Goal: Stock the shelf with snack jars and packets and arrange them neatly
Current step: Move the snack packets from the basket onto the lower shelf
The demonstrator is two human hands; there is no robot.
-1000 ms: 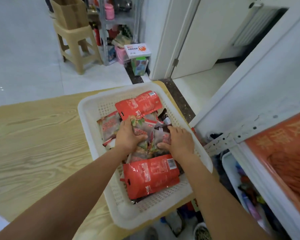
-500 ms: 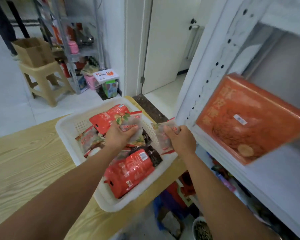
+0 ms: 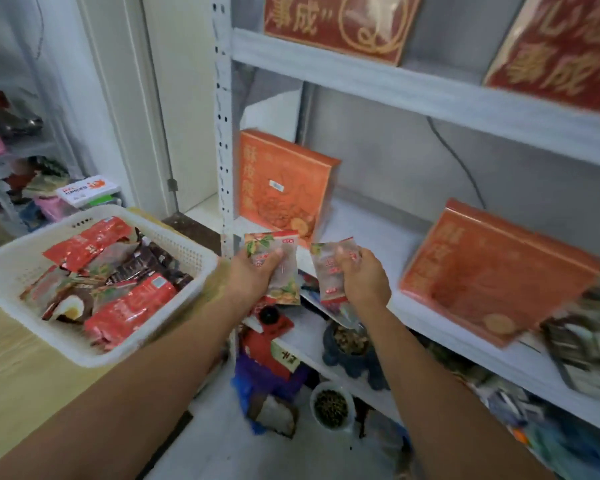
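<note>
Two packets are in transfer: the left hand (image 3: pixel 248 275) pinches one packet (image 3: pixel 274 268), the right hand (image 3: pixel 362 277) pinches another (image 3: pixel 329 271). Next, set them upright on the shelf board (image 3: pixel 371 230) just ahead.

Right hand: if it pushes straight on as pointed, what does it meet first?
Probably bare shelf board between the upright box and the leaning box, the right hand leading with its packet; the upright box's edge is close. Depth unclear.

Two hands, left (image 3: pixel 253 277) and right (image 3: pixel 364 278), each with a clear snack packet before the white shelf (image 3: pixel 378 237)
</note>
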